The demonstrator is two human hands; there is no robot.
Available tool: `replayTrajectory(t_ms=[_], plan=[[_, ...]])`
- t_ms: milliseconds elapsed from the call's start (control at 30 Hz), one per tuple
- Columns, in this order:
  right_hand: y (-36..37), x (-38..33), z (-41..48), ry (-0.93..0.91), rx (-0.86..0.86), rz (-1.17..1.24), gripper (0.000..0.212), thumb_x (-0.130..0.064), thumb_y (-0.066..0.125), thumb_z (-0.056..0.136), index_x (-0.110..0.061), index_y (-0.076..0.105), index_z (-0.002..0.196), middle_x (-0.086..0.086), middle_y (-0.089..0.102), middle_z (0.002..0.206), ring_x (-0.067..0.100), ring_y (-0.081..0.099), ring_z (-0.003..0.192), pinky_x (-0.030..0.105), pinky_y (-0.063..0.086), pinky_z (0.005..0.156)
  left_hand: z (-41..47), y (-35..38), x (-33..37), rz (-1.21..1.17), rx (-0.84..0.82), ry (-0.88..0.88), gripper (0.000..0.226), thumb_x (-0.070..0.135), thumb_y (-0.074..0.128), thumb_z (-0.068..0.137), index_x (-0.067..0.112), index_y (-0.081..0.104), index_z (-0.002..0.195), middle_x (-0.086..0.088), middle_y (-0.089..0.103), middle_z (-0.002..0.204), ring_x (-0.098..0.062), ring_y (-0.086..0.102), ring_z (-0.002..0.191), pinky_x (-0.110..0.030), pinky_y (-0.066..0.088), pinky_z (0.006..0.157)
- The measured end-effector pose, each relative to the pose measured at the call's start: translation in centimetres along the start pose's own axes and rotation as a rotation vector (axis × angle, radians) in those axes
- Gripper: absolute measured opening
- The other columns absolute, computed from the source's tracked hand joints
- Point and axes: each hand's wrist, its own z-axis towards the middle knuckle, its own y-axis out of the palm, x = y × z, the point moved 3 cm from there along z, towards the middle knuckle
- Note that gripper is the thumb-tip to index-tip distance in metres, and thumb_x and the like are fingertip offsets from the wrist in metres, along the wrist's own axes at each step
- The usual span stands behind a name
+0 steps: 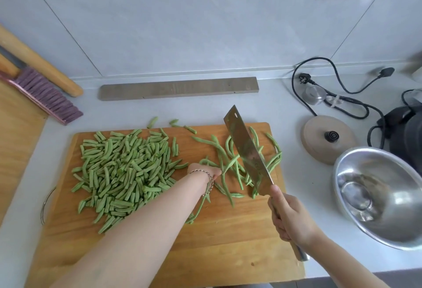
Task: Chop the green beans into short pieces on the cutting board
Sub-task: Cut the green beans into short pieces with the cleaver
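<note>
right hand (290, 218) wraps cleaver (249, 150) handle, blade over whole beans (230, 164) at 2 o'clock on cutting board (228, 230). left hand (203, 173) among them, grip unreadable.

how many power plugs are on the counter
2. The left plug lies behind the metal lid; the right plug lies farther right, near the wall. Others may be hidden.

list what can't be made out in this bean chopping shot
Head view only:
- left hand: fingers hidden behind its own wrist, so its grip on the whole beans is unclear.
- beans under the cleaver, held by the right hand: blade covers them.
- bowl: blurred, cut off by right edge.
- metal ring: mostly hidden under the cutting board.
</note>
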Motion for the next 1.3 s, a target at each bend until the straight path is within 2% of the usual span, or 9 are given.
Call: replayTrajectory(t_ms=[200, 300, 467, 633, 767, 900, 1000, 1133, 1300], plan=[[-0.9, -0.1, 0.3, 0.014, -0.028, -0.023, 0.051, -0.060, 0.038, 0.080, -0.014, 0.028, 0.061, -0.003, 0.025, 0.042, 0.011, 0.017, 0.036, 0.018, 0.016, 0.040, 0.4, 0.1, 0.3, -0.210, -0.082, 0.069, 0.021, 0.013, 0.061, 0.085, 0.008, 0.053, 0.066, -0.003, 0.048, 0.056, -0.012, 0.036, 0.040, -0.020, 0.033, 0.042], [-1.4, -0.6, 0.3, 0.007, -0.006, -0.032, 0.052, -0.064, 0.038, 0.072, -0.014, 0.028, 0.061, -0.004, 0.025, 0.041, 0.011, 0.017, 0.036, 0.018, 0.015, 0.040, -1.2, -1.7, 1.3, 0.106, 0.132, 0.398, 0.031, 0.034, 0.052, 0.091, 0.012, 0.050, 0.069, -0.004, 0.047, 0.062, -0.018, 0.040, 0.049, -0.026, 0.035, 0.051], [-1.2, -1.4, -0.2, -0.013, 0.033, -0.009, 0.051, -0.062, 0.039, 0.074, -0.013, 0.029, 0.062, -0.003, 0.024, 0.043, 0.011, 0.017, 0.037, 0.017, 0.016, 0.040, -7.2, -4.4, 1.4, 0.672, 0.561, 1.112, 0.026, 0.032, 0.047, 0.093, 0.012, 0.043, 0.078, 0.010, 0.030, 0.050, -0.001, 0.020, 0.036, -0.012, 0.011, 0.035], [-0.7, -1.1, -0.9, -0.027, 0.092, 0.028, 0.050, -0.056, 0.037, 0.083, -0.013, 0.028, 0.060, -0.003, 0.023, 0.044, 0.012, 0.016, 0.038, 0.019, 0.014, 0.042, -7.9, -3.0, -3.1, 0.962, 0.436, 1.615, 0.026, 0.027, 0.061, 0.083, 0.013, 0.041, 0.075, 0.008, 0.041, 0.043, -0.005, 0.025, 0.035, -0.014, 0.022, 0.034], [-0.2, -0.1, -1.8, -0.003, 0.153, 0.051, 0.050, -0.047, 0.036, 0.093, -0.013, 0.029, 0.057, 0.000, 0.022, 0.045, 0.011, 0.016, 0.037, 0.016, 0.015, 0.041, -6.2, 0.4, -9.3, 1.244, 0.355, 1.533, 0.059, 0.022, 0.087, 0.049, 0.014, 0.039, 0.083, 0.006, 0.042, 0.040, -0.011, 0.037, 0.030, -0.017, 0.026, 0.039], [0.8, 1.5, -3.2, 0.020, 0.195, 0.059, 0.049, -0.045, 0.035, 0.095, -0.012, 0.029, 0.060, 0.000, 0.024, 0.043, 0.011, 0.019, 0.035, 0.015, 0.017, 0.040, -4.9, 2.2, -13.0, 1.394, 0.235, 1.557, 0.042, 0.028, 0.071, 0.064, 0.014, 0.038, 0.084, 0.004, 0.049, 0.044, -0.014, 0.044, 0.035, -0.019, 0.032, 0.044], [1.8, 2.2, -3.7, 0.031, 0.200, 0.059, 0.049, -0.046, 0.035, 0.095, -0.013, 0.029, 0.060, -0.001, 0.024, 0.043, 0.012, 0.019, 0.035, 0.016, 0.017, 0.039, -4.1, 1.7, -13.4, 1.421, 0.065, 1.350, 0.063, 0.049, 0.077, 0.059, 0.010, 0.040, 0.092, -0.002, 0.060, 0.060, -0.019, 0.056, 0.051, -0.023, 0.040, 0.046], [2.0, 2.2, -3.5, 0.034, 0.166, 0.028, 0.049, -0.049, 0.036, 0.093, -0.014, 0.028, 0.060, -0.002, 0.024, 0.044, 0.013, 0.018, 0.038, 0.018, 0.017, 0.041, -3.9, 0.6, -12.1, 1.397, 0.051, 1.053, 0.053, 0.043, 0.037, 0.095, 0.005, 0.030, 0.132, -0.015, 0.044, 0.126, -0.029, 0.043, 0.112, -0.038, 0.040, 0.085], [0.5, 1.0, -2.4, -0.022, 0.108, -0.037, 0.049, -0.052, 0.037, 0.089, -0.014, 0.027, 0.060, -0.004, 0.024, 0.043, 0.013, 0.017, 0.039, 0.018, 0.016, 0.041, -5.1, 0.8, -10.0, 1.307, 0.244, 0.863, 0.066, 0.066, 0.027, 0.088, 0.013, 0.041, 0.125, -0.006, 0.045, 0.120, -0.024, 0.042, 0.109, -0.034, 0.035, 0.088]])
